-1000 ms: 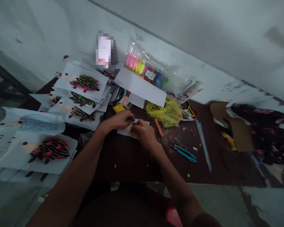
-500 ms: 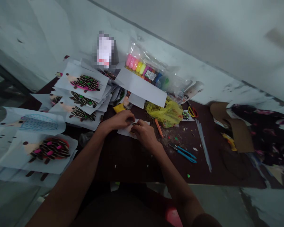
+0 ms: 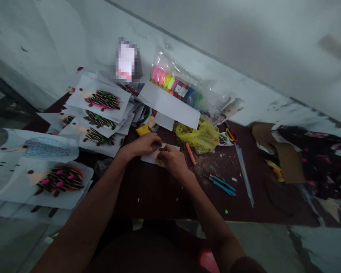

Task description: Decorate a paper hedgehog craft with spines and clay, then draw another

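Small white paper (image 3: pixel 149 158) pressed flat by left hand (image 3: pixel 143 145) and right hand (image 3: pixel 172 161), fingers curled, grip unclear, dark table (image 3: pixel 165 197) bare toward its near edge, yellow bag (image 3: pixel 200 136) just beyond the paper, blue scissors (image 3: pixel 220 183) to its right.

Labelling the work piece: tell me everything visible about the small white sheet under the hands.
The small white sheet looks like thin paper, lying flat on the dark brown table near its middle. Only its edges and corners show; the left hand rests on its upper left part and the right hand covers its right side. Between the fingertips a small dark piece sits on it, too small to identify. A faint orange-tan patch shows by the right hand. Nothing else touches it that I can see.
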A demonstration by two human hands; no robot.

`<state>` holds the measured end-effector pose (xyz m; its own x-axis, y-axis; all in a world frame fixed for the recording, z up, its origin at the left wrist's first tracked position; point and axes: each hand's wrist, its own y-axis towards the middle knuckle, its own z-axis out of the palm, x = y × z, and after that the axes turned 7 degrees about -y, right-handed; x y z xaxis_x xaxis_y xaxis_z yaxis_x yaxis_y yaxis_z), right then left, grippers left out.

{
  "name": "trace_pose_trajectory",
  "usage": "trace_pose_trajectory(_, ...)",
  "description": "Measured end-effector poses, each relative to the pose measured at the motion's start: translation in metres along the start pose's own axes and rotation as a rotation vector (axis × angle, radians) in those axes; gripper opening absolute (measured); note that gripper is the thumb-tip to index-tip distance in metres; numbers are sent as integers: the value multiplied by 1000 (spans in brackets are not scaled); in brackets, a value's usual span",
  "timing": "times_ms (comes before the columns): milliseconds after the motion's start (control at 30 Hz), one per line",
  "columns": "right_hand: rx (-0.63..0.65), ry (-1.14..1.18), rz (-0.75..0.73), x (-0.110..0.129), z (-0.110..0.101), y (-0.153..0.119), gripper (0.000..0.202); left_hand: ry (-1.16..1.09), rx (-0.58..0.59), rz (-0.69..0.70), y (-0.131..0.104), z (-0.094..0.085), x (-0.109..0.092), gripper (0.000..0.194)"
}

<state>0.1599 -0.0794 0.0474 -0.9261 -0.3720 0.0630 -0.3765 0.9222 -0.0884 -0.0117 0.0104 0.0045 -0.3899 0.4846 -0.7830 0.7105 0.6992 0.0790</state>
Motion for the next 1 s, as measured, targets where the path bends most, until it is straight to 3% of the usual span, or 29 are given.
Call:
trace_pose_trajectory(200,-93,83,43,-7,-6,-6,23,-18,2,-8,-1,-1,0,20)
trace_pose_trajectory(333,-144,91,199,-25,-12,-11,22,-20,-3,0,-1,-1,0,18)
trace_pose_trajectory(533,-86,-1,420,-55,-10,-12,26,-37,-52,-58,1,-1,-6,23)
trace_pose_trajectory(733,-94,-10,371,-60,-7,-1,28,-15,-203,1,6,4,-12,26)
trace_pose_trajectory(1000,-28,-135,330,-60,-9,29,34,124,-137,-5,9,13,-5,25)
